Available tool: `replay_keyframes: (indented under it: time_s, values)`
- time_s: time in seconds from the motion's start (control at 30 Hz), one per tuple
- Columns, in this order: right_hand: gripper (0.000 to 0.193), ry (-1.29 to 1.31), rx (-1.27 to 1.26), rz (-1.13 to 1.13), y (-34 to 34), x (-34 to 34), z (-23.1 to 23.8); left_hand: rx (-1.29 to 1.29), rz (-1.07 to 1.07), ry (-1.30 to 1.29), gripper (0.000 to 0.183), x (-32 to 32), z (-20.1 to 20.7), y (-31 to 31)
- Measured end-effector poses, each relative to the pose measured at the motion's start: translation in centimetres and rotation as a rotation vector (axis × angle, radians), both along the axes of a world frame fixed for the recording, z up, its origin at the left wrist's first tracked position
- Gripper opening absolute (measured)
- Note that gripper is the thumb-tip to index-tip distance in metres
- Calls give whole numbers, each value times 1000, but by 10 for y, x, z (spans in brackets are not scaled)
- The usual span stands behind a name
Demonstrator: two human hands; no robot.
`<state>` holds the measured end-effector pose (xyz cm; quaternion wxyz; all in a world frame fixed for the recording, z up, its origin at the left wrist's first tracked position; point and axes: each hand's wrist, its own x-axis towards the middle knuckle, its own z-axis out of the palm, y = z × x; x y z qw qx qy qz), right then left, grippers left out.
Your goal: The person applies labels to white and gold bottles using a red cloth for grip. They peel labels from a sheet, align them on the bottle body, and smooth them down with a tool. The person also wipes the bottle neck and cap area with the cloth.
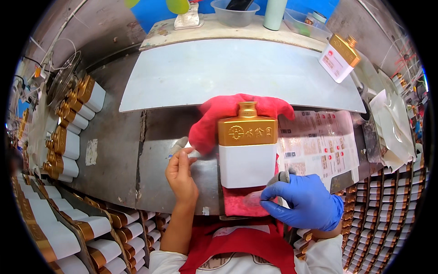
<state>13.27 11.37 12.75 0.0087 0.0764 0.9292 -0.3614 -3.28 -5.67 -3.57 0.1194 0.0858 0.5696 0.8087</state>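
Observation:
A white bottle with a gold shoulder and neck [247,162] stands in the middle, its embossed gold part facing up and its base toward me. Red cloth [207,121] is bunched around its top and also lies under its base. My left hand [181,176], bare except for a grey cover at a fingertip, is left of the bottle with its fingers loosely bent and apart, apparently holding nothing. My right hand [303,201], in a blue glove with grey fingertip covers, is closed in a pinch by the bottle's lower right. From it hangs a small clear film piece [253,199].
Printed label sheets [315,144] lie right of the bottle. Another gold-and-white bottle [340,57] stands on the pale board [219,68] behind. Several bottles [68,137] line the left side. Racks of bottles [383,214] flank me below. Plastic tubs [235,13] sit at the back.

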Motion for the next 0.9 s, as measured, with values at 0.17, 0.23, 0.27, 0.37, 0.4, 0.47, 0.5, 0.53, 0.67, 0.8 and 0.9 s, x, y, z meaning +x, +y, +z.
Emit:
replay_keyframes:
  time_s: [0.17, 0.23, 0.27, 0.37, 0.4, 0.47, 0.5, 0.53, 0.67, 0.8, 0.9]
  values:
    - [10, 21, -98, -267, 10, -17, -30, 75, -156, 99, 49, 23, 19, 14]
    - [10, 46, -57, -362, 12, -20, -49, -4, -226, 227, 59, 34, 20, 23]
    - [10, 54, -52, -363, 11, -20, -49, -44, -260, 294, 65, 36, 20, 26]
    - [12, 73, -26, -374, 8, -18, -49, -44, -343, 286, 74, 38, 27, 36]
    - [13, 76, -9, -381, 8, -18, -50, -31, -354, 275, 74, 39, 30, 41]
    - [14, 100, -4, -397, 8, -17, -53, -100, -344, 273, 73, 38, 30, 44]
    - [15, 121, -15, -408, 9, -16, -56, -142, -346, 311, 72, 36, 27, 45]
    - [16, 142, -27, -417, 11, -15, -59, -184, -346, 348, 71, 35, 25, 45]
    - [23, 179, -136, -581, 15, -10, -72, -299, -343, 463, 70, 32, 20, 43]
    - [46, 254, -449, -718, 21, -1, -100, -258, -358, 537, 75, 33, 19, 42]
    - [57, 253, -629, -733, 17, 4, -108, -276, -386, 522, 79, 38, 29, 45]
